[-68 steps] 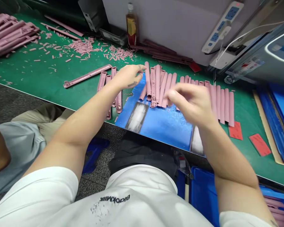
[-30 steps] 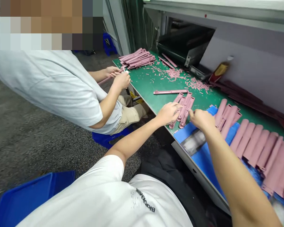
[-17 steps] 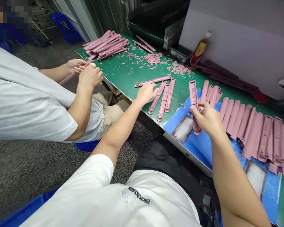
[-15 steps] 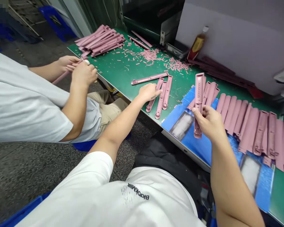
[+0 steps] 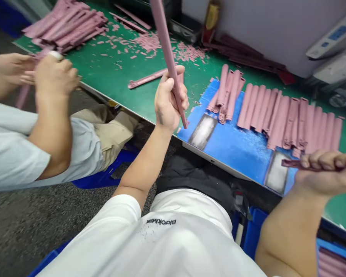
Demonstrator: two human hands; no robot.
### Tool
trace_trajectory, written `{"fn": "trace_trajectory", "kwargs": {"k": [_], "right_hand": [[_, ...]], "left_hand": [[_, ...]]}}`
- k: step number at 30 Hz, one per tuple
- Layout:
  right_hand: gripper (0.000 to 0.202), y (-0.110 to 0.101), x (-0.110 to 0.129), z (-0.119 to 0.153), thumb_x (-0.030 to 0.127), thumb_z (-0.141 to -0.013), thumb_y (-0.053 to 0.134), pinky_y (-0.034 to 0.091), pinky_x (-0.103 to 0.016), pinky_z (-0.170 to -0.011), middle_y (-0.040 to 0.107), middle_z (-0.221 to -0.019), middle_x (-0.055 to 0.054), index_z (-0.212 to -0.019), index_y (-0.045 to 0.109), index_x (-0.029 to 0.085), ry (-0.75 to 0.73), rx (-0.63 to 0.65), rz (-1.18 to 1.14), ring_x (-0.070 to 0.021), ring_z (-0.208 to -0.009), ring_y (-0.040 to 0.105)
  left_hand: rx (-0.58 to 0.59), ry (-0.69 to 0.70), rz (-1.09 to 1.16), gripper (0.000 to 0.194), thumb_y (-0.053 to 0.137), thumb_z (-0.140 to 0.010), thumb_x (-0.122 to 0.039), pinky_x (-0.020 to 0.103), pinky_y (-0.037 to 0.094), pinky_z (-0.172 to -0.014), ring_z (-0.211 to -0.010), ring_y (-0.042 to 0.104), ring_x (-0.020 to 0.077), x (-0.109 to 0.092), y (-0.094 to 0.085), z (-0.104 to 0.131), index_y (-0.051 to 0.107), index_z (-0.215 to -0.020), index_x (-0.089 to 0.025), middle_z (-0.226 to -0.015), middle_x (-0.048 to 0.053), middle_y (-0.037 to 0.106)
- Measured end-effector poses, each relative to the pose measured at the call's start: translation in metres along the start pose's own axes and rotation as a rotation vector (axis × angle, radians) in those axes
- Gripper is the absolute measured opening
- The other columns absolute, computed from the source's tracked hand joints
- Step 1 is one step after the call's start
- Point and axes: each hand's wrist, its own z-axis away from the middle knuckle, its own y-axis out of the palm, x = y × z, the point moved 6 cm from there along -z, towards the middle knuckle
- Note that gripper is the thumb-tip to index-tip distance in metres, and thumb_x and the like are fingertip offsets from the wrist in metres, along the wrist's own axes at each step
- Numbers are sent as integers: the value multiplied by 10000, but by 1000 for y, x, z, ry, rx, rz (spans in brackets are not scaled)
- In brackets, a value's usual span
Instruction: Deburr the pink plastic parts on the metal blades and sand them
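My left hand (image 5: 167, 100) is closed around a long pink plastic strip (image 5: 169, 57), holding it tilted up over the table's front edge. Close behind that hand, another pink strip (image 5: 145, 79) lies on the green table, and part of a further one is hidden by my fingers. At the right edge, my right hand (image 5: 324, 175) has its fingers wrapped round a pink plastic strip (image 5: 294, 164), held roughly level above the blue mat's right end. A row of pink strips (image 5: 273, 111) lies side by side on the blue mat (image 5: 233, 144), left of and behind my right hand.
A co-worker's hands (image 5: 50, 73) handle a pink strip at the left, beside a heap of strips (image 5: 72, 25). Pink scraps (image 5: 150, 42) litter the green table (image 5: 103, 71). Behind stand a bottle (image 5: 211, 21) and a dark tray (image 5: 184, 29). Blue bins (image 5: 253, 231) sit below the table.
My left hand has picked up a pink strip from the table and raised it. My right hand has moved right with its strip, turning it from upright to level. The view has shifted right.
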Motion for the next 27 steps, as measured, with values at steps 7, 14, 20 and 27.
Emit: {"fn": "trace_trajectory", "kwargs": {"k": [7, 14, 20, 27], "right_hand": [[666, -48, -33, -12, 630, -853, 756, 147, -373, -508, 128, -530, 72, -591, 240, 300, -82, 232, -63, -112, -463, 133], [763, -27, -48, -28, 767, -963, 754, 136, -284, -406, 95, -544, 130, -672, 208, 320, -146, 159, -199, -80, -422, 83], [734, -23, -50, -32, 828, -1048, 645, 191, -301, -401, 129, -574, 119, -720, 214, 333, -133, 148, -133, -111, -445, 157], [702, -24, -57, -34, 862, -1071, 578, 230, -325, -434, 125, -631, 108, -762, 237, 332, -115, 135, -39, -134, -462, 198]], "left_hand": [[51, -151, -28, 734, 779, -1033, -781, 315, 191, -465, -464, 250, 100, 65, 78, 32, 331, -747, -275, -623, -69, 234], [161, -179, 37, 668, 801, -989, -509, 334, 73, -445, -460, 124, 87, 57, 91, 34, 249, -693, -277, -571, -84, 150], [128, -6, -24, 634, 686, -1082, -386, 328, 117, -449, -445, 156, 87, 62, 97, 31, 207, -682, -274, -559, -81, 101], [170, -95, -148, 703, 783, -1025, -578, 343, 142, -458, -447, 199, 109, 70, 110, 27, 231, -713, -274, -552, -73, 130]]}}
